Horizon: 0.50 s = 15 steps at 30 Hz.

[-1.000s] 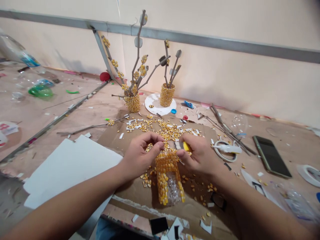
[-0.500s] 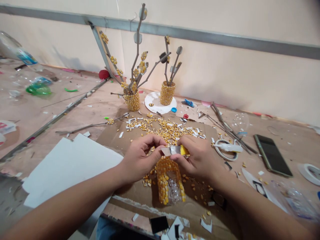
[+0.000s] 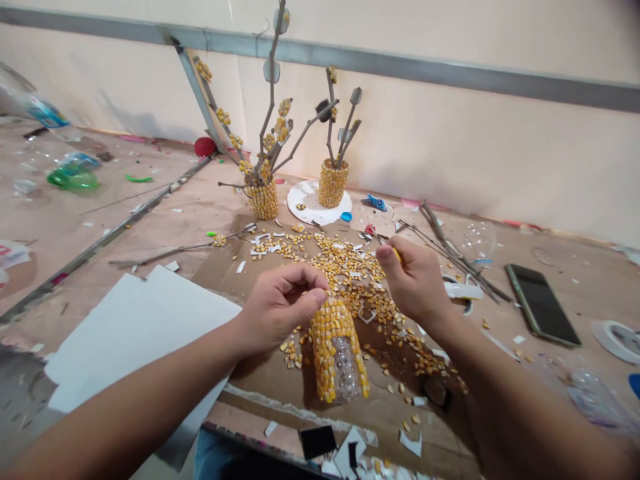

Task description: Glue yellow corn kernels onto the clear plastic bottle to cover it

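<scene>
– Yellow pokes out of the right hand (image 3: 415, 283); is that grip firm?

– It looks so: the fingers curl tight around a yellow-handled tool (image 3: 398, 255), mostly hidden by them, and the hand hangs raised, apart from the left hand (image 3: 280, 303)

– And the left grip?

– Thumb and forefinger close in a pinch; whether anything sits between them is too small to tell. I'd keep that pinch light and right at the tips, so little skin lies near any edge the tool may carry. Short, slow strokes angled away from the thumb seem wisest

– Where does the kernel-covered container (image 3: 325, 367) stand in all this?

– Just below the left fingertips, on the brown cardboard (image 3: 220, 270), its uncovered clear strip (image 3: 346, 373) towards the wearer. Whether the fingertips touch its far end, I cannot tell; either way, I'd avoid leaning on it

– Anything farther out worth minding?

– Loose kernels (image 3: 370, 293) spread beyond it and along its right side, so a low right sleeve-line could sweep them. Lift the wrist there. Past it, the white bottle (image 3: 467, 291) and the phone (image 3: 543, 305) lie on the desk (image 3: 160, 220), so swing that elbow gently
</scene>
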### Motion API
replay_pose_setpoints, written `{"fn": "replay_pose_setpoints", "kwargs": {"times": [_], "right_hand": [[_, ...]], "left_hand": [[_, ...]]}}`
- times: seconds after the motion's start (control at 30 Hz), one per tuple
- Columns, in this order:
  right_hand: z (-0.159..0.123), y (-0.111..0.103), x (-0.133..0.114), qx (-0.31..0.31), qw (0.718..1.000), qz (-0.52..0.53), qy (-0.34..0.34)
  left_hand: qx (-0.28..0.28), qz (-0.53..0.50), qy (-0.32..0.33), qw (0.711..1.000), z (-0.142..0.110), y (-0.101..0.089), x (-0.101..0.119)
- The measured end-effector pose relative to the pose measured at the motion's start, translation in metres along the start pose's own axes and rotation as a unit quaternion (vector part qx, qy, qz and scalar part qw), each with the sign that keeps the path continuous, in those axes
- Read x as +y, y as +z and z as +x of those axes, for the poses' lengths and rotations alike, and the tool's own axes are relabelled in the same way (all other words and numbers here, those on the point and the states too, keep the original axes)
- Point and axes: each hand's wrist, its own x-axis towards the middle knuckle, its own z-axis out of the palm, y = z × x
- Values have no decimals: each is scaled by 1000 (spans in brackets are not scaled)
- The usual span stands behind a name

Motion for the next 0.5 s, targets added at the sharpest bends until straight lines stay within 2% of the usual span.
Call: {"fn": "replay_pose_setpoints", "kwargs": {"times": [0.13,0.23,0.33,0.5], "right_hand": [[-8,-3,-17,-44,995,70,-46],[-18,-2,-35,-79,980,123,-135],[-25,-2,-43,-78,969,121,-202],[-30,0,-43,-54,977,80,-191]], "left_hand": [[-3,12,-5,1000,1,1,-4],[-14,36,-18,999,1,3,-7],[-17,44,-27,999,2,4,-6],[-8,55,-30,998,-1,7,-6]]}}
